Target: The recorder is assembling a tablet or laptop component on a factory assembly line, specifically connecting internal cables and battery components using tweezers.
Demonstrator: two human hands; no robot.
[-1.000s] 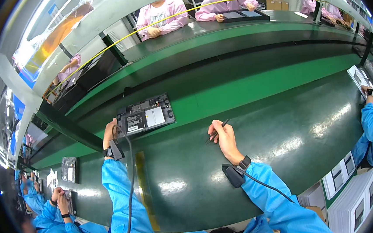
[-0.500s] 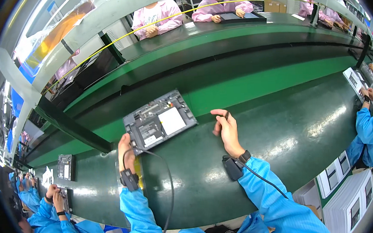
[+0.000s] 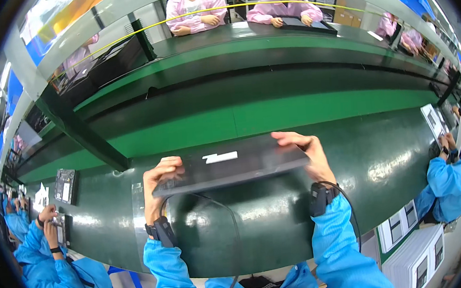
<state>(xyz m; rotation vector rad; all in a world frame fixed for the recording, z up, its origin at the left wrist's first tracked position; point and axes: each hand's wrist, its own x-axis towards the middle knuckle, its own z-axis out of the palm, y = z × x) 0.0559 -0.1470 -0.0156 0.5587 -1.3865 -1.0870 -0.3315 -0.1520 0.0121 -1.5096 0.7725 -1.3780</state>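
Note:
Between my hands is a flat dark electronic device (image 3: pixel 227 168), held tilted above the green bench. Its plain dark face shows, with white strips on it, and its edge is smeared by motion. My left hand (image 3: pixel 156 183) grips the left end, fingers over the far edge. At the right end my right hand (image 3: pixel 311 154) has hold of it in the same way. The side turned away from me is hidden. Each wrist wears a small black box, and a black cable hangs below the device.
A green post (image 3: pixel 80 128) rises at the left of the bench (image 3: pixel 280 221). Another opened device (image 3: pixel 65 186) lies further left, near a co-worker in blue (image 3: pixel 62 276). White panels (image 3: pixel 415 248) stand stacked at the lower right. People in pink sit across the line.
The device has come nearer and been turned over: its exposed boards and white block no longer show. My right hand, free before, now holds its right end.

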